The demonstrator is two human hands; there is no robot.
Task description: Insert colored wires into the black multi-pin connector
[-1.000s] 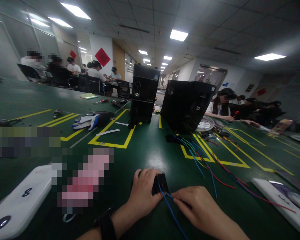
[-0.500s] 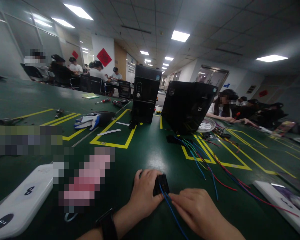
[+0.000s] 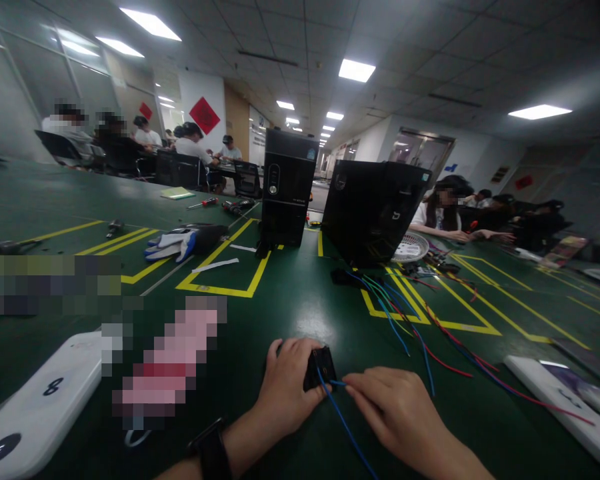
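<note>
My left hand is wrapped round a small black block, probably an electrical component, and holds it just above or on the green tabletop. A blue wire runs from the block's face down toward the bottom edge of the view. To the right, my right hand pinches a second blue wire between thumb and index finger. Its far end reaches the block's lower right side; I cannot tell whether it sits inside. The rest of that wire is hidden by my fingers.
Loose blue, green and red wires spread over the table on the right. Two black computer cases stand ahead. Gloves lie back left, white devices at both sides. A co-worker sits far right.
My right hand has shifted slightly up and right relative to the block, and the short blue wire now lies more level. My left hand keeps its hold. The whole view has moved a little.
</note>
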